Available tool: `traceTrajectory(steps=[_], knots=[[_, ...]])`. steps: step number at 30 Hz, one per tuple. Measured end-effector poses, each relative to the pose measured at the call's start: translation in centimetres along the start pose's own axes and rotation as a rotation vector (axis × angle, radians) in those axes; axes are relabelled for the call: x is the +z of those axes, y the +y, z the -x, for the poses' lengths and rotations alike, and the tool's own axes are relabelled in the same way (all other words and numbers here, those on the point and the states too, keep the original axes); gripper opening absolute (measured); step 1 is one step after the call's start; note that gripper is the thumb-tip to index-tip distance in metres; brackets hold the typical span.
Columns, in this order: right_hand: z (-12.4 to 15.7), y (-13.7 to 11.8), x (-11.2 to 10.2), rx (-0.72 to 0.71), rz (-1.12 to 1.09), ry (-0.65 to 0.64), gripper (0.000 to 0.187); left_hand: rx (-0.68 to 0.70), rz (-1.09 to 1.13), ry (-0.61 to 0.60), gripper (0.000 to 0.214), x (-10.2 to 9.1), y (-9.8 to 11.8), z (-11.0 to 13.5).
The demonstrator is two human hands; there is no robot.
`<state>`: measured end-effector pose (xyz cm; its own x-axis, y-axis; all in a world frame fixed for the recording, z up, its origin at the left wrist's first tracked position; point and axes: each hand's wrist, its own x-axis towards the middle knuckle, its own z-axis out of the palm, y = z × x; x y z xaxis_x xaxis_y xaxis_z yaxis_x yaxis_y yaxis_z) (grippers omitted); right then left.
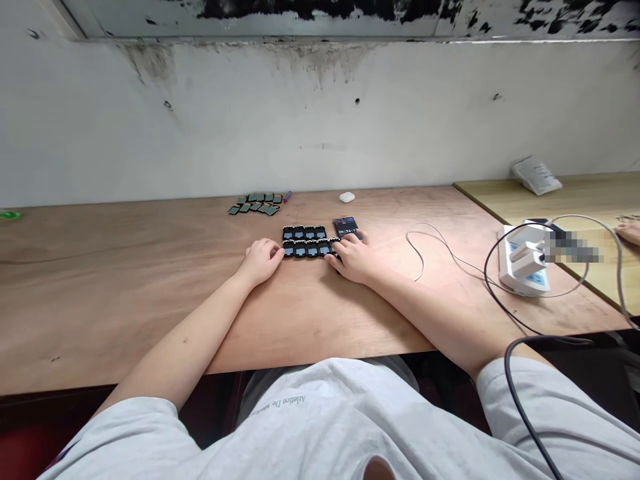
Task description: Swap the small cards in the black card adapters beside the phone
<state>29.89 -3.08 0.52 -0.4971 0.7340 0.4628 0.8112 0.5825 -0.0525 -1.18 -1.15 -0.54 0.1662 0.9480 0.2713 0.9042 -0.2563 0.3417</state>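
Observation:
Two rows of small black rectangular modules with pale blue-grey faces lie on the table. My left hand [261, 260] rests at the left end of the front row [306, 249], its fingers bent together and touching the end module. At the opposite end, my right hand [353, 257] has curled fingers against the row and hides its last modules. The back row [304, 233] lies just behind, untouched. Right beside it is a phone [345, 225] with a lit timer on its dark screen, partly covered by my right fingers.
Several flat grey-green pieces [255, 203] lie at the back, with a purple pen-like item [287, 197] beside them. A small white case [347, 197] sits near the wall. On the right are a power strip [523, 263], loose cables, a white packet [536, 175] and another person's hand [629, 232].

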Motion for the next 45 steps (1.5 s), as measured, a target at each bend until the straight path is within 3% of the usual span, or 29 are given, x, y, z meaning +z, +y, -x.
traceTrajectory(steps=[5, 8, 10, 12, 14, 18, 22, 25, 29, 40, 45], knots=[[-0.3, 1.0, 0.0, -0.031, -0.049, 0.064, 0.049, 0.031, 0.035, 0.090, 0.028, -0.4, 0.4, 0.2], [-0.3, 1.4, 0.0, -0.187, -0.123, 0.008, 0.049, 0.086, 0.016, 0.234, 0.025, -1.1, 1.3, 0.7], [-0.1, 1.2, 0.0, -0.306, -0.182, -0.017, 0.046, 0.151, 0.012, 0.267, 0.026, -1.6, 2.2, 1.2], [0.0, 0.6, -0.2, -0.408, -0.244, -0.044, 0.042, 0.267, 0.043, 0.192, 0.027, -1.9, 3.3, 1.9], [0.2, -0.1, -0.3, -0.487, -0.307, -0.112, 0.034, 0.410, 0.084, 0.043, 0.028, -1.9, 4.3, 2.5], [0.5, -1.4, -0.2, -0.527, -0.365, -0.177, 0.032, 0.613, 0.128, -0.217, 0.039, -1.6, 5.7, 3.1], [0.6, -1.7, 0.2, -0.499, -0.323, -0.174, 0.035, 0.694, 0.091, -0.274, 0.051, -1.2, 6.1, 3.1], [0.6, -1.5, 0.4, -0.498, -0.316, -0.195, 0.040, 0.671, 0.050, -0.231, 0.050, -1.1, 6.3, 3.2], [0.5, -1.0, 0.7, -0.477, -0.392, -0.158, 0.044, 0.565, 0.091, -0.190, 0.027, -0.9, 6.1, 3.3], [0.2, 0.1, 0.7, -0.439, -0.477, -0.136, 0.031, 0.455, 0.258, -0.094, 0.022, -1.1, 4.2, 2.6], [0.1, 0.1, 0.6, -0.427, -0.452, -0.158, 0.027, 0.327, 0.291, 0.069, 0.024, -1.6, 3.4, 2.1]])
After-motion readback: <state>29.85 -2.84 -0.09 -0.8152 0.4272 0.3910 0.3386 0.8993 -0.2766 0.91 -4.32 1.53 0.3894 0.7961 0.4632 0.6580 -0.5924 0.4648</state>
